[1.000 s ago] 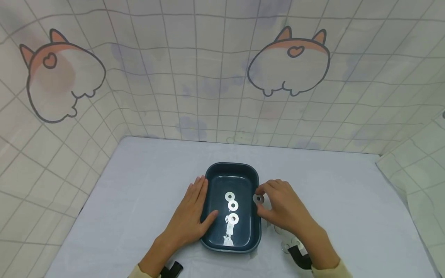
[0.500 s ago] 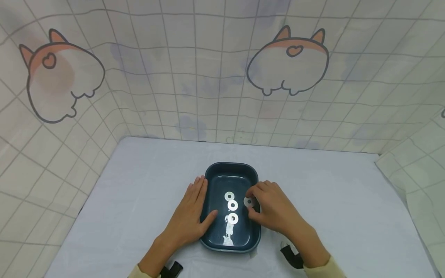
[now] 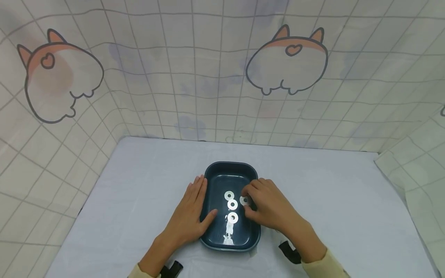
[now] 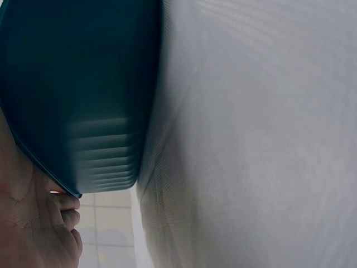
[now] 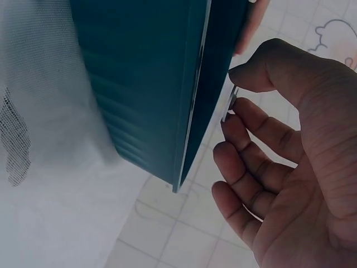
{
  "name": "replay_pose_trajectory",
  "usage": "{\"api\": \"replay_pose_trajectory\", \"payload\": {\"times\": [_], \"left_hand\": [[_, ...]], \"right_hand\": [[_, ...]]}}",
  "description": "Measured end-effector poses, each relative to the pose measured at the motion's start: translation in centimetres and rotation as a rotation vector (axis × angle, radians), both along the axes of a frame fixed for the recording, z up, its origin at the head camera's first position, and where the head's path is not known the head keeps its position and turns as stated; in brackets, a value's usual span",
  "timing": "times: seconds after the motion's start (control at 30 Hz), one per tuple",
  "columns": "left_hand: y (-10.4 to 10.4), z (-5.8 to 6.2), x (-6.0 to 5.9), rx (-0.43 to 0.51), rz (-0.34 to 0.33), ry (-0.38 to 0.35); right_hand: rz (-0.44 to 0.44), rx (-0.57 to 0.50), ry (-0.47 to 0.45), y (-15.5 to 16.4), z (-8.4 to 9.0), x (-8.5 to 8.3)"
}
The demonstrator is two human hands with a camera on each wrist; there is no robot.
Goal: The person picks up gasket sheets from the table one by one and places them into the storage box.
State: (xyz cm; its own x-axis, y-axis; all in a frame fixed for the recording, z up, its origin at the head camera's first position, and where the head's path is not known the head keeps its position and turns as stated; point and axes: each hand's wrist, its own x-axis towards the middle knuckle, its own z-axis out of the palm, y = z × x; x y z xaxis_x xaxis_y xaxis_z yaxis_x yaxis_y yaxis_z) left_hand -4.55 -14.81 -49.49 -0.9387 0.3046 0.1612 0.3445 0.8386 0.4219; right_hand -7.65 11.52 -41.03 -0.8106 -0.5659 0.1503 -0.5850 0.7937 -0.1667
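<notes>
A dark teal rectangular tray [image 3: 230, 168] sits on the white table in the head view. Three silver washers [image 3: 232, 204] lie in a line inside it. My right hand [image 3: 267, 206] is over the tray's right part and pinches a fourth washer [image 3: 245, 200] between thumb and fingertips, just right of the middle washer. The right wrist view shows that washer [image 5: 231, 103] edge-on between thumb and forefinger beside the tray wall [image 5: 150, 89]. My left hand [image 3: 189, 218] lies flat against the tray's left side, thumb over the rim. The left wrist view shows the tray's outer wall [image 4: 78, 95].
The white cloth-covered table [image 3: 330, 193] stretches out to either side of the tray. A tiled curtain with cartoon animal prints [image 3: 286, 60] closes off the back and sides. Black wrist straps [image 3: 290, 253] show near the lower edge.
My right hand has carried the washer leftward from over the tray's right rim to inside the tray, lower and closer to the lying washers. The left hand has stayed put.
</notes>
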Motion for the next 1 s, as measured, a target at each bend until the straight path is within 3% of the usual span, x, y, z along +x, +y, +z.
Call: {"api": "replay_pose_trajectory", "payload": {"times": [1.0], "left_hand": [[0.1,0.0,-0.1,0.015,0.001,0.002]], "right_hand": [[0.042,0.059,-0.061,0.5,1.7,-0.4]]}}
